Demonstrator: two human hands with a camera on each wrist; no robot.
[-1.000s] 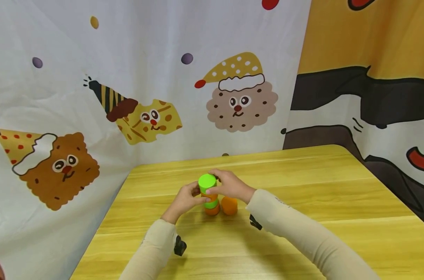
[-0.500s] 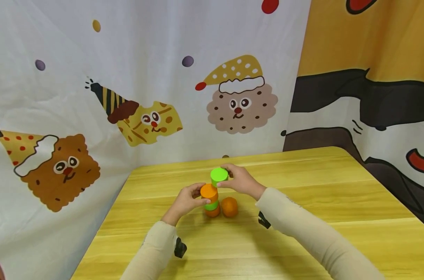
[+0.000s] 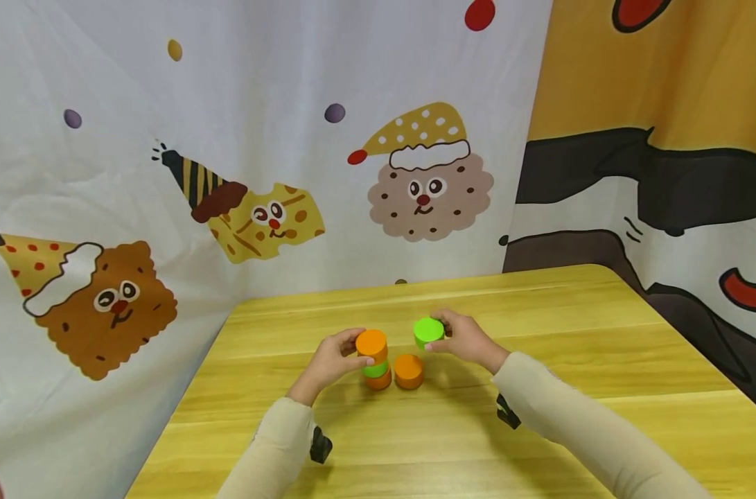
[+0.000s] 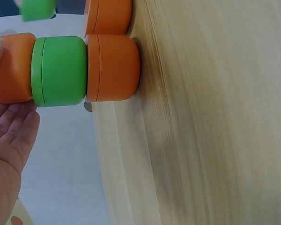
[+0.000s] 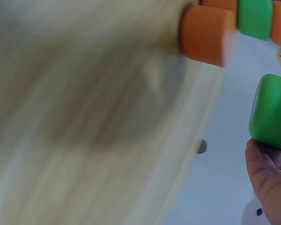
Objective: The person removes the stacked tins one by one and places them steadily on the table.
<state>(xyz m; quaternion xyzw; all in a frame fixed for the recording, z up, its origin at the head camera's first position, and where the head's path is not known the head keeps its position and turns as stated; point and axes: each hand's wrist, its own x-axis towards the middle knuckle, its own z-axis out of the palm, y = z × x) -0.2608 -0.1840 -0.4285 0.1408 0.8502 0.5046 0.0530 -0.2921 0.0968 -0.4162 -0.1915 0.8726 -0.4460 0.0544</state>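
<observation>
Three small round lidded jars stand in a stack on the table: an orange jar (image 3: 371, 344) on top, a green jar (image 4: 61, 71) in the middle and another orange jar (image 4: 113, 68) at the bottom. My left hand (image 3: 330, 358) grips the top one from the left, thumb in front and fingers behind. To the right, clear of the table, a second green jar (image 3: 428, 333) is pinched by the thumb and fingers of my right hand (image 3: 470, 339). A single orange jar (image 3: 409, 372) sits on the table just right of the stack.
The wood-grain table (image 3: 540, 430) reaches back to a white curtain (image 3: 278, 83) printed with cartoon biscuits and cheese. A yellow and dark patterned cloth (image 3: 633, 104) hangs at the right. Dark wrist cameras hang below both sleeves.
My right hand has lifted the green jar off the top of the stack and carried it right, past the single orange jar. My left hand stays at the stack, holding its top orange jar.
</observation>
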